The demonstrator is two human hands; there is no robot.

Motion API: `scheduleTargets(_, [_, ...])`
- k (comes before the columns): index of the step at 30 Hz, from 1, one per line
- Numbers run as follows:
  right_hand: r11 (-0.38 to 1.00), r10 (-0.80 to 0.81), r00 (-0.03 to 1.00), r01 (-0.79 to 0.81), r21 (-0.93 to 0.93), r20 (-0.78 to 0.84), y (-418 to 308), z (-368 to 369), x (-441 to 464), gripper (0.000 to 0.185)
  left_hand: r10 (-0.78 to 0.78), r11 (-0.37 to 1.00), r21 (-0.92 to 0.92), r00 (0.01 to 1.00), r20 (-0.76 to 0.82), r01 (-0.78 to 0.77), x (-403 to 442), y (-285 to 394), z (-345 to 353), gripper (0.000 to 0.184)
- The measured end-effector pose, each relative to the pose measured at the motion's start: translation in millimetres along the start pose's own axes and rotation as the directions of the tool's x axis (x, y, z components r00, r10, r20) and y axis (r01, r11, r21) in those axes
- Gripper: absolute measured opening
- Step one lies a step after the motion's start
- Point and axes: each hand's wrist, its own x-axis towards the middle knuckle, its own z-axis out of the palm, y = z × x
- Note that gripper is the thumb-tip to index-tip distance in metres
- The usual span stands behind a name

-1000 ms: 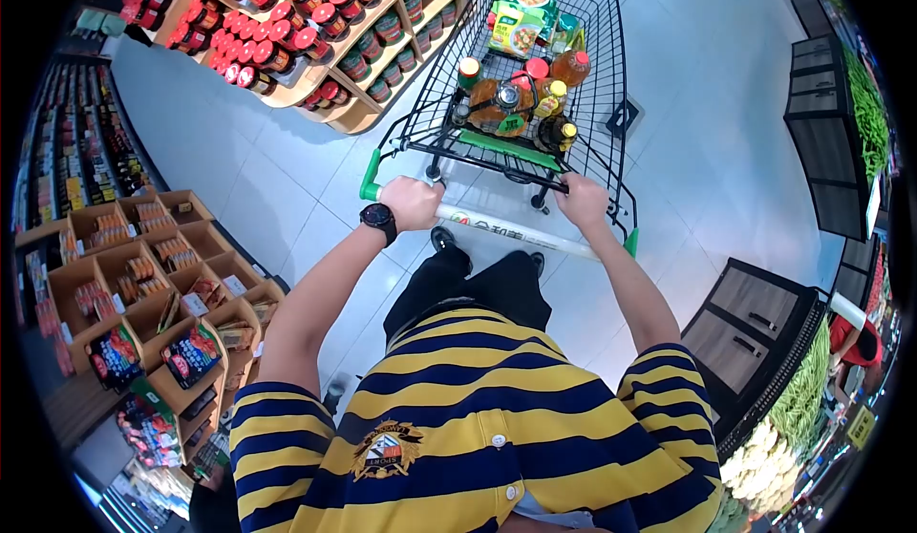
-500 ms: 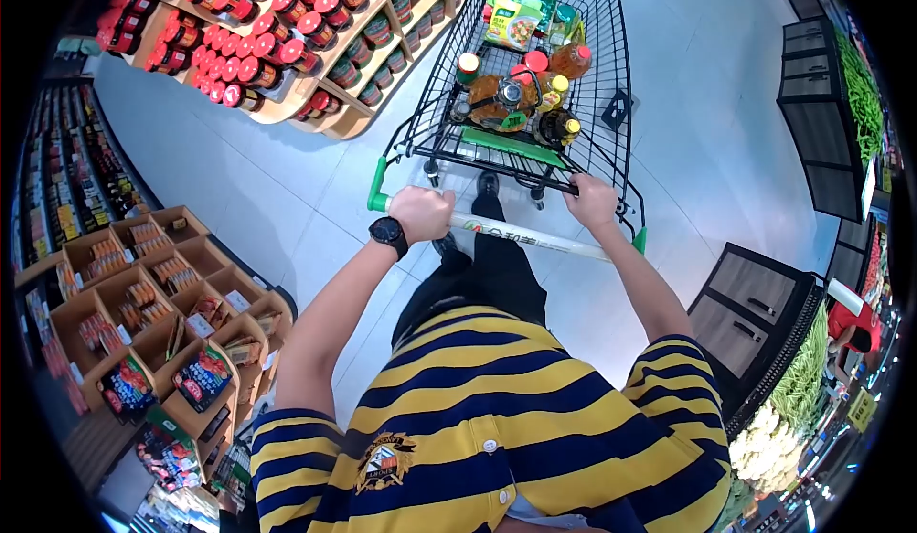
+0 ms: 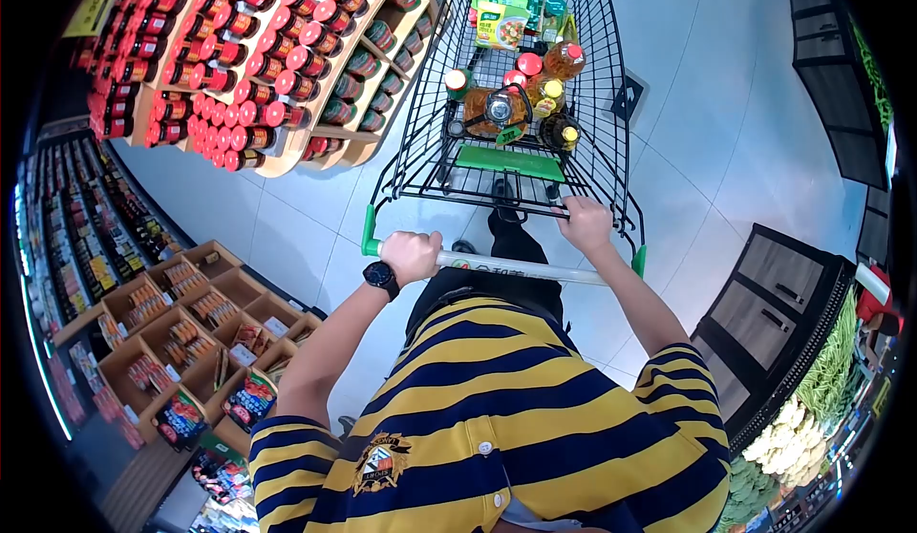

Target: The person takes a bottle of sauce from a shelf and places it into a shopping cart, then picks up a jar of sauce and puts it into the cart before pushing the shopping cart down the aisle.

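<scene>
My left hand (image 3: 411, 258), with a black watch on its wrist, is wrapped around the left part of the shopping cart's pale handle (image 3: 516, 267), by the green end piece. Farther forward, my right hand (image 3: 585, 224) is closed on the black bar at the rear edge of the shopping cart (image 3: 619, 122); its forearm crosses above the handle. Inside the basket lie a large jug of amber liquid (image 3: 485, 111), a red-capped bottle (image 3: 564, 59), a yellow-capped bottle (image 3: 548, 95) and a dark bottle (image 3: 558, 133). Green and yellow food packs (image 3: 501, 23) lie toward the front.
Stepped wooden shelves of red-lidded jars (image 3: 253, 138) stand close on the cart's left. Wooden bins (image 3: 143, 361) with packets are at lower left. On the right are dark cabinets (image 3: 764, 294) bearing green beans (image 3: 827, 356) and cauliflower (image 3: 791, 442). A floor sign (image 3: 626, 100) lies beside the cart.
The jar shelves, bins and right-hand cabinets have shifted in view as I move with the cart. My feet have changed position. Both hands keep their grip and sit slightly lower in view.
</scene>
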Motion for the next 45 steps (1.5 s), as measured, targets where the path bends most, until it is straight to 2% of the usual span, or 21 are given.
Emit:
scheduleTargets(2, [1.0, 0.001, 1.0, -0.001, 0.012, -0.004, -3.2, -4.6, 0.6, 0.02, 0.003, 1.0, 0.012, 1.0, -0.004, -0.003, -1.2, -2.1, -3.4, 0.022])
scheduleTargets(4, [1.0, 0.017, 1.0, -0.017, 0.012, -0.017, -5.1, -9.5, 2.4, 0.02, 0.058, 0.998, 0.011, 0.993, -0.099, -0.057, -0.6, -2.7, -9.6, 0.021])
scheduleTargets(11, [0.998, 0.028, 0.996, -0.022, 0.065, -0.086, -12.2, -13.4, 16.4, 0.018, 0.07, 0.996, 0.053, 0.993, -0.095, -0.066, 9.1, -21.2, -27.3, 0.021])
scheduleTargets(16, [0.993, 0.109, 0.994, -0.108, 0.044, -0.009, -11.2, -10.6, 34.0, 0.015, 0.087, 0.991, 0.107, 0.992, -0.093, -0.077, 28.8, -37.9, -39.6, 0.021])
scheduleTargets(26, [0.985, 0.173, 0.985, -0.172, 0.021, -0.022, -25.6, -6.2, 75.5, 0.019, 0.126, 0.987, 0.101, 0.991, -0.037, -0.122, 61.6, -84.1, -69.6, 0.021])
scheduleTargets(31, [0.982, 0.184, 0.981, -0.187, -0.038, -0.065, -28.3, 8.2, 94.8, 0.016, 0.106, 0.982, 0.149, 0.993, 0.056, -0.113, 76.5, -108.8, -87.8, 0.025])
scheduleTargets(32, [0.977, 0.207, 0.978, -0.208, -0.048, -0.029, -29.3, 8.7, 98.5, 0.019, 0.076, 0.987, 0.134, 0.993, 0.089, -0.087, 79.1, -110.4, -94.8, 0.026])
scheduleTargets(38, [0.969, 0.221, 0.974, -0.224, -0.106, -0.038, -39.8, 5.9, 112.5, 0.017, 0.109, 0.984, 0.138, 0.992, 0.061, -0.117, 90.2, -129.0, -108.9, 0.017])
scheduleTargets(39, [0.971, 0.209, 0.977, -0.212, -0.107, -0.041, -41.9, 6.2, 117.7, 0.017, 0.142, 0.982, 0.123, 0.99, 0.024, -0.143, 90.9, -132.0, -113.9, 0.018])
scheduleTargets(45, [0.954, 0.253, 0.966, -0.258, -0.153, -0.049, -37.9, 2.9, 127.9, 0.017, 0.14, 0.98, 0.135, 0.987, 0.073, -0.149, 103.2, -129.1, -137.9, 0.021])
